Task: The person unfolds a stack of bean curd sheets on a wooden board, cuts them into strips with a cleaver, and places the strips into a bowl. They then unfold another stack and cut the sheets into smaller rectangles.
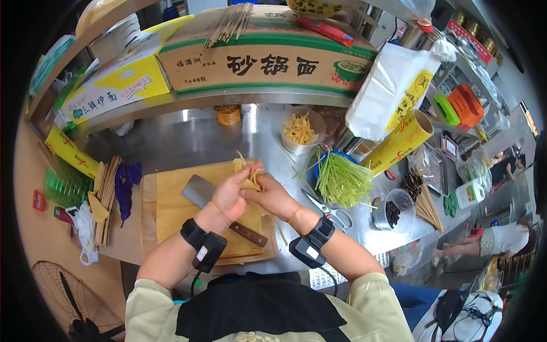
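Note:
My left hand [229, 192] and my right hand [272, 196] meet above the cutting board [149, 219], both closed on a folded piece of yellow tofu skin [252, 181]. Its loose end sticks up past my fingertips. Under my hands lie flat sheets of tofu skin [171, 219] stacked on the board. A cleaver [196, 189] rests across them, its blade to the upper left and its wooden handle [248, 233] toward me. My left wrist covers part of the cleaver.
Scissors [327, 210], cut green stalks [345, 179], a tub of yellow strips [300, 131] and a tub of dark pieces [393, 211] stand to the right. Skewers [105, 199] lie left. A shelf with a cardboard box [268, 65] spans the back. Another person [501, 239] is far right.

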### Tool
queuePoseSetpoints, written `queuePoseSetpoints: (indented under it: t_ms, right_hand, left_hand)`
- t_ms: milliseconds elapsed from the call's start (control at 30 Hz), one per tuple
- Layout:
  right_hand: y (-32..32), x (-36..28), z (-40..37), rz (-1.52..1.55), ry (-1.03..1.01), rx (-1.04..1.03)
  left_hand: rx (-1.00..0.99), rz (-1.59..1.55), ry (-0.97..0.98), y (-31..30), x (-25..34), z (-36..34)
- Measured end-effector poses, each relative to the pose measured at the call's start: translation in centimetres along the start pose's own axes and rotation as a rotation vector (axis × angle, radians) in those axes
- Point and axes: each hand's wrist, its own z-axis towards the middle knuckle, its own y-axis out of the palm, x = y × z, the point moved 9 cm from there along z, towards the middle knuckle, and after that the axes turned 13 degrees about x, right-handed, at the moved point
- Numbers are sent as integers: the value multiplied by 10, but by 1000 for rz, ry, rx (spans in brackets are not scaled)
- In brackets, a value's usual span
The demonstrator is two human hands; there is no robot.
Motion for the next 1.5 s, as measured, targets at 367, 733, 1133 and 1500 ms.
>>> queuePoseSetpoints:
  t_ms: [367,733,1133,1500]
  right_hand:
    - [-118,24,120,-1,-154,276]
    - [-207,100,198,-616,-603,642]
    - [-174,156,235,-1121,-95,-197]
    - [-159,24,180,-1188,-548,352]
  left_hand:
    - [-23,-108,68,-5,21,-37]
    - [707,-419,81,-279,-34,-175]
    - [942,-302,195,-320,-56,-226]
    - [805,1564,791,-247,34,-187]
